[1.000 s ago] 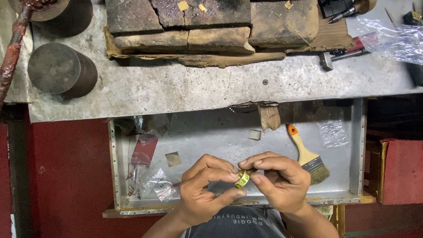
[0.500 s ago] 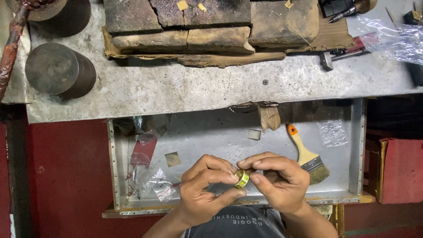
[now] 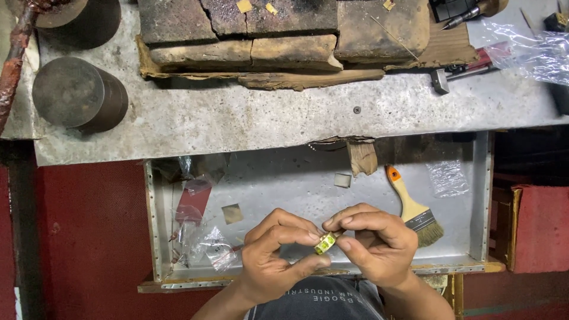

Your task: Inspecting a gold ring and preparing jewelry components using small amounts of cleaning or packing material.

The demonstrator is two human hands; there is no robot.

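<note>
You pinch a small yellow-green ring (image 3: 325, 243) between the fingertips of your left hand (image 3: 274, 261) and right hand (image 3: 376, 246), both closed on it, above the open metal drawer (image 3: 480, 195). If either pinch loosens, it could drop among the plastic bags (image 3: 204, 246).
</note>
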